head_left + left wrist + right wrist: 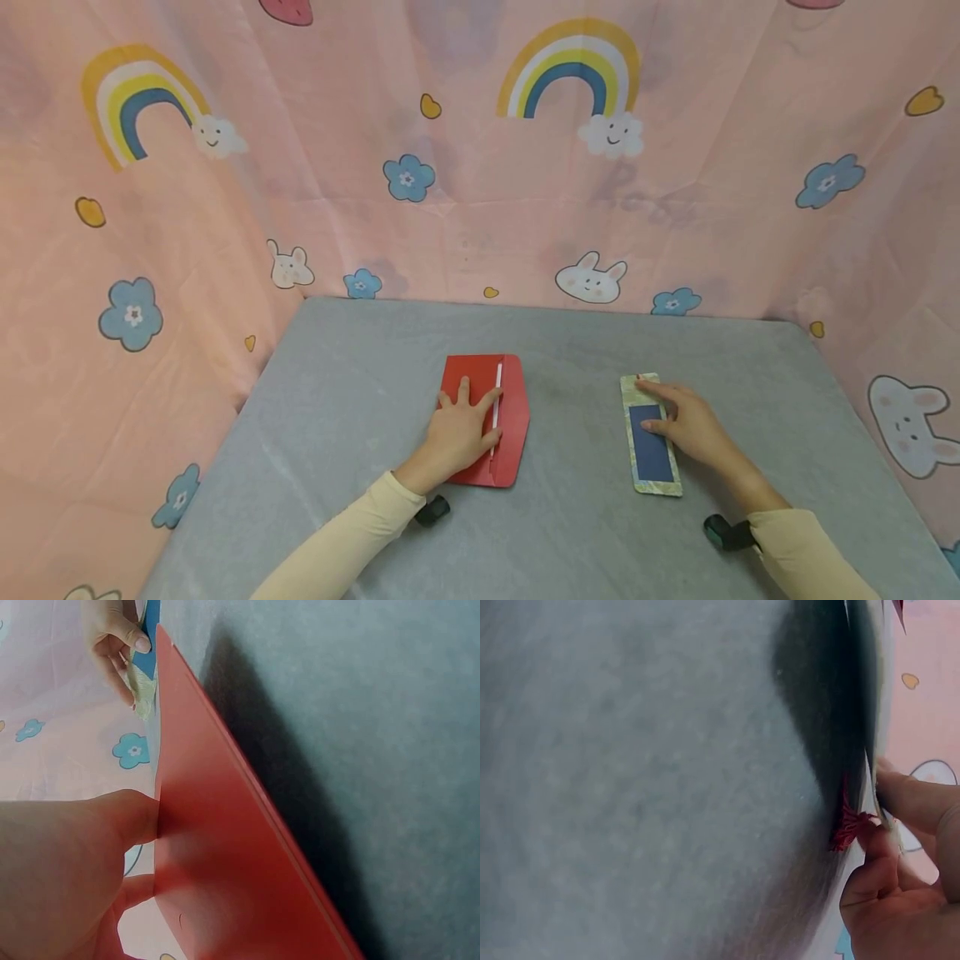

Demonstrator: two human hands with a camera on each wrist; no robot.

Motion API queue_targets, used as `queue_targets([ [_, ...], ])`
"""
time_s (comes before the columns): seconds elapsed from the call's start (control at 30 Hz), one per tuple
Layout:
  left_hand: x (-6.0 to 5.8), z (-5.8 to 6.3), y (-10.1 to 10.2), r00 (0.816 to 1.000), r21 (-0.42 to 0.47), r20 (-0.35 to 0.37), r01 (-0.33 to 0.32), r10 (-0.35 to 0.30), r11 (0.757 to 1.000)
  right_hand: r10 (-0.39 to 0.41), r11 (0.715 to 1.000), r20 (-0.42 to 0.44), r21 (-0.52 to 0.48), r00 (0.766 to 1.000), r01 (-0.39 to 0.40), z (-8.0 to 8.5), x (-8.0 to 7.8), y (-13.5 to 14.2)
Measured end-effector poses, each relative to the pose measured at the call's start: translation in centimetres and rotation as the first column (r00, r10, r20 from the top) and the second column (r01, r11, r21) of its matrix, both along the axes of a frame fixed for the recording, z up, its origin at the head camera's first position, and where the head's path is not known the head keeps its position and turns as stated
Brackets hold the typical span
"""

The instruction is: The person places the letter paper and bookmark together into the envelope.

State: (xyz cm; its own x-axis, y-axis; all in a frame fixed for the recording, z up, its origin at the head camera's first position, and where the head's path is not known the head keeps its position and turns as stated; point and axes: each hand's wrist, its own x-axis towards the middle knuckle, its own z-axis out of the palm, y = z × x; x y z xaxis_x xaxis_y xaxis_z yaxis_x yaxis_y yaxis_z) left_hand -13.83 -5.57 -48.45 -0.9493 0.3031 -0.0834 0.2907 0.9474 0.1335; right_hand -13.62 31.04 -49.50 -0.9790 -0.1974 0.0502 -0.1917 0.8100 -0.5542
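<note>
A red envelope (513,454) with its flap unfolded to the right is under my left hand (456,429). The fingers spread straight over its face, with thumb and index fingertip beside a white strip at its mouth. In the left wrist view, the envelope (210,825) is raised at an angle over the table, casting a shadow. To the right, my right hand (693,425) pinches a green-bordered bookmark (651,458) with a dark blue panel. The thumb lies on its face and other fingers curl behind its edge. A red tassel (847,828) hangs by those fingertips.
Both things are over a table (360,375) covered in grey cloth. A pink curtain (465,233) with rainbows, flowers and rabbits encloses the back and sides. Dark wrist cameras are worn below each hand, close to the cream sleeves (345,542).
</note>
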Motion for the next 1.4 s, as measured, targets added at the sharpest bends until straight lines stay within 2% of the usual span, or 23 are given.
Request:
queue_targets([
  [0.27, 0.0, 0.1, 0.0, 1.000, 0.007, 0.009, -0.003, 0.003, 1.000, -0.008, 0.998, 0.057, -0.059, 0.998, 0.012, 0.0, -0.1, 0.2],
  [0.63, 0.1, 0.2, 0.0, 1.000, 0.013, 0.020, -0.003, 0.002, 1.000, 0.015, 0.996, 0.083, -0.090, 0.996, -0.007, -0.2, -0.2, 0.5],
  [1.0, 0.0, 0.1, -0.1, 1.000, 0.012, 0.009, 0.002, -0.002, 1.000, -0.023, 0.996, 0.105, -0.089, 0.994, 0.033, -0.4, -0.1, 0.9],
  [1.17, 0.0, 0.2, -0.1, 1.000, 0.013, 0.009, -0.001, 0.000, 1.000, -0.027, 0.992, 0.118, -0.116, 0.993, 0.041, 0.1, -0.1, 0.7],
  [1.4, 0.0, 0.1, 0.0, 1.000, -0.003, 0.007, 0.000, 0.000, 1.000, 0.010, 0.988, 0.105, -0.155, 0.994, 0.006, 1.7, -0.2, -0.5],
])
